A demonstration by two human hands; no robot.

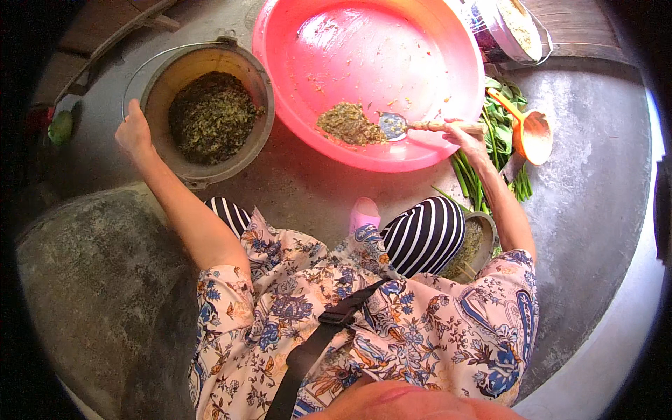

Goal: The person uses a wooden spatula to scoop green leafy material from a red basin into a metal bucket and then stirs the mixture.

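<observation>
My left hand (pixel 134 132) is closed around the wire handle of a bucket (pixel 258 126), on its left side. Inside the bucket is a dark green-brown chopped mash (pixel 215 123). In my right hand (pixel 464 137) is the wooden handle of a metal spatula (pixel 392 126). Its blade rests in a large pink plastic basin (pixel 362 161), against a small heap of similar mash (pixel 350 124). Scattered bits cling to the basin's floor. The bucket stands just left of the basin.
Right of the basin lie green leafy stalks (pixel 499 126) and an orange scoop (pixel 534 136). A white pail (pixel 493 26) of pale meal is at top right. Another container (pixel 491 228) with mash sits by my right knee. A green object (pixel 61 127) lies far left on the concrete floor (pixel 294 184).
</observation>
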